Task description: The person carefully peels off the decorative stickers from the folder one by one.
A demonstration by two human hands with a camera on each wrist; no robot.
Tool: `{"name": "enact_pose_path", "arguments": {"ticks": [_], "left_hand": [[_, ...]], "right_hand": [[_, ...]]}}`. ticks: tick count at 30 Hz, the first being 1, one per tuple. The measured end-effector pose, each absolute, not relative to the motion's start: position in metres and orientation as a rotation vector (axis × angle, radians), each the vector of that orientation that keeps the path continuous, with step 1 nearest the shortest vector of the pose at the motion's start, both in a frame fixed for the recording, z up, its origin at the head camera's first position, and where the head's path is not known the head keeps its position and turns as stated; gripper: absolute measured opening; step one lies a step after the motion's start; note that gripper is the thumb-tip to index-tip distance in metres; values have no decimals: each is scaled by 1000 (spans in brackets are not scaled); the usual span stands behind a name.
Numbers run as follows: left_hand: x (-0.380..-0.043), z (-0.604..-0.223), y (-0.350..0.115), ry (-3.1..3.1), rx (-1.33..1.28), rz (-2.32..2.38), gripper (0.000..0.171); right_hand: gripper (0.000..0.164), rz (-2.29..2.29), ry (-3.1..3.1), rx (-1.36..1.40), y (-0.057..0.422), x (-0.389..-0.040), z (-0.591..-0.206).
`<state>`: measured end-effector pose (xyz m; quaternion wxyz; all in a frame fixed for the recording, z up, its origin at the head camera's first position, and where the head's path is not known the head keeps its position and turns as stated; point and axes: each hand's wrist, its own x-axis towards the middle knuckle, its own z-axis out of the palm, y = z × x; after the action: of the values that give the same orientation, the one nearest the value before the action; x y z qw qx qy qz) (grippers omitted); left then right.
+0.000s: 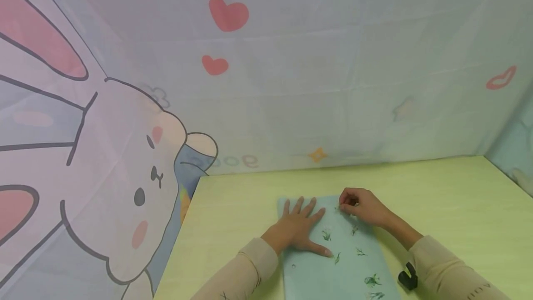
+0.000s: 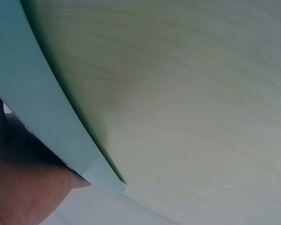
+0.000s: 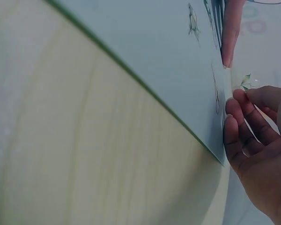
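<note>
A flat light-blue rectangle (image 1: 310, 277), like a folder or thin board, lies on the table with several small green plant pictures along its right part. My left hand (image 1: 297, 230) rests on its upper left with fingers spread. The left thumb points at one leafy picture (image 1: 337, 258). Over the upper right corner, my right hand (image 1: 362, 205) pinches a small clear sticker with green leaves (image 3: 245, 82) between thumb and index finger. Its other fingers curl loosely close to the blue surface. In the left wrist view, only part of the left hand (image 2: 28, 192) shows beside the blue edge.
The pale yellow table (image 1: 449, 207) extends to both sides. Beside the right sleeve is a black curved object (image 1: 408, 278). A printed cloth (image 1: 291, 96) with hearts hangs behind the table, and a large rabbit print (image 1: 120, 175) covers the left side.
</note>
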<state>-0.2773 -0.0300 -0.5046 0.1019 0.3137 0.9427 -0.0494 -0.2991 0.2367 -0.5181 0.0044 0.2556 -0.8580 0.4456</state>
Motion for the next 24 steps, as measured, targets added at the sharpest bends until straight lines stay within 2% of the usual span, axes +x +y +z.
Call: {"name": "enact_pose_path", "arguments": {"ticks": [24], "left_hand": [[-278, -507, -32, 2784, 941, -131, 120]], "right_hand": [[6, 1414, -2721, 601, 251, -300, -521]]}}
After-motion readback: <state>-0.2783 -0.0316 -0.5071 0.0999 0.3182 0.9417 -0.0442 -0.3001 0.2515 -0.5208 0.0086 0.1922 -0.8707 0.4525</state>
